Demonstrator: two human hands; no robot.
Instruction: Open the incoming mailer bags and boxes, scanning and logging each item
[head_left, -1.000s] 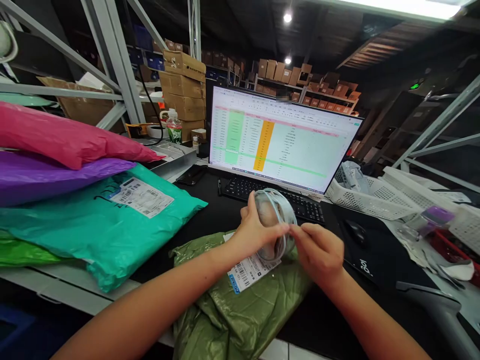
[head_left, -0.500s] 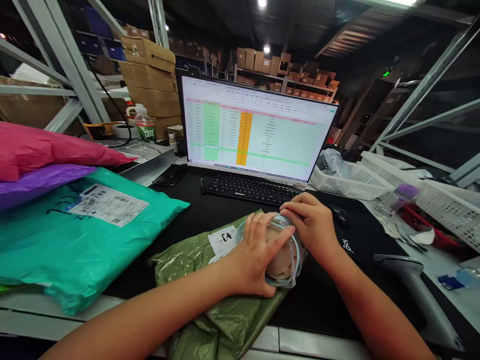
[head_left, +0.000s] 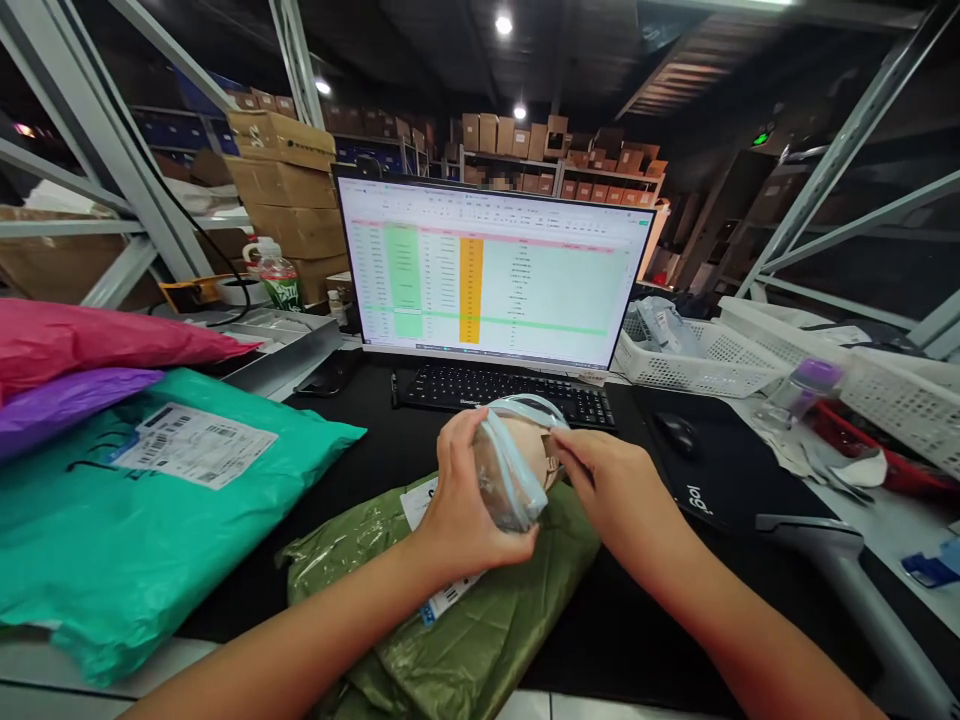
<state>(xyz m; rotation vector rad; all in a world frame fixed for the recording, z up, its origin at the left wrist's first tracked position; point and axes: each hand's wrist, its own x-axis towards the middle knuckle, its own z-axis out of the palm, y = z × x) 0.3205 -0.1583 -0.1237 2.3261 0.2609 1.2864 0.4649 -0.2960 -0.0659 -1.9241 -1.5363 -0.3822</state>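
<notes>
My left hand (head_left: 465,490) is wrapped around a clear, round case (head_left: 517,470) with pale blue trim, tilted on its side. Its mouth gapes toward the right, and beige folded fabric with a small strap fitting (head_left: 553,462) shows inside. At the right edge of the opening, my right hand (head_left: 607,480) is closed in a pinch; whether its fingertips grip only the rim or also the fabric is hard to see. Below both hands lies an olive-green plastic mailer (head_left: 480,640) with a white label, partly covered by my left forearm.
Teal (head_left: 187,510), purple and pink mailers are stacked at left. Behind the case stand a keyboard (head_left: 427,387) and a monitor (head_left: 495,280) showing a spreadsheet. To the right are a mouse (head_left: 676,433), a handheld scanner (head_left: 862,590) and white baskets (head_left: 705,372).
The case has been raised and tipped from lying flat, and its trim has parted, exposing the beige fabric. My right hand has come lower, to the opening's edge. The camera view has shifted slightly.
</notes>
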